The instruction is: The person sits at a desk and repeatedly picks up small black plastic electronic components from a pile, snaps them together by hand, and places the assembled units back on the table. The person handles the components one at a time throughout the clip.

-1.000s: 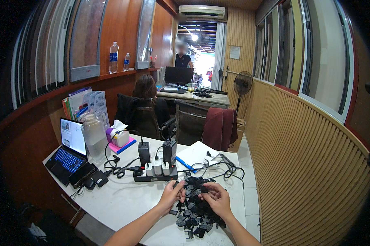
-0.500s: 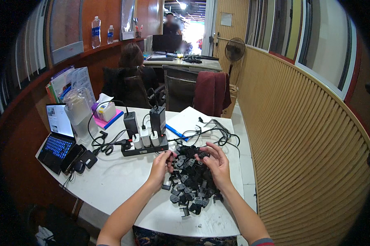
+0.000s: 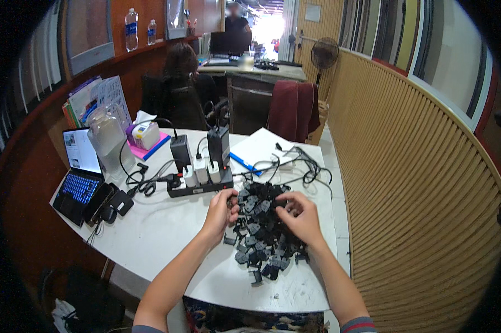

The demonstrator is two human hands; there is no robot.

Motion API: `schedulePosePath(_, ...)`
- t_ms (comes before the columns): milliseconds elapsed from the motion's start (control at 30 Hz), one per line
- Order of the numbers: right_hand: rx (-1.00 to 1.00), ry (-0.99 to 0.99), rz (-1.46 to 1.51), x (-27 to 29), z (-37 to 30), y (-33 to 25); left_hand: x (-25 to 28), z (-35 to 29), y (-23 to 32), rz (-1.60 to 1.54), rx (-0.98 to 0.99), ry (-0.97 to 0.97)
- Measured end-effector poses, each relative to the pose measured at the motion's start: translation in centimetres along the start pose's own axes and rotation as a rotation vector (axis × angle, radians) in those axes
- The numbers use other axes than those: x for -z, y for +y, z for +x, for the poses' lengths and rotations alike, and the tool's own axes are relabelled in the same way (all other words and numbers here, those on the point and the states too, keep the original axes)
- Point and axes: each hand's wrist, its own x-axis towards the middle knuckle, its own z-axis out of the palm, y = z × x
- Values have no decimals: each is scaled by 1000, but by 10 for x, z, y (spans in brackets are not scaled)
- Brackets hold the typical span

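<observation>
A heap of small black and dark-grey plastic parts lies on the white table in front of me. My left hand is at the heap's upper left edge, its fingers curled inward; whatever sits in them, if anything, is hidden. Over the heap's upper right side hovers my right hand, thumb and bent fingers apart, with dark parts showing beneath the gap. Several loose parts lie along the heap's near edge.
Beyond the heap stands a black power strip with adapters and chargers. Tangled black cables and white paper lie farther back. A laptop and a clear jug stand at left. Two people are in the background.
My right hand has lowered its fingers toward the heap and bent them more. My left hand stays beside the heap, fingers still curled. The whole view has shifted slightly.
</observation>
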Motion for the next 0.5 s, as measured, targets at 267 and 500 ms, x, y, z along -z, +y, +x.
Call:
schedulePosePath(267,5,17,-56,-4,-1,-4,-2,-4,1,46,-7,-25)
schedulePosePath(500,117,24,175,-7,-1,3,-6,-9,-3,162,66,-281)
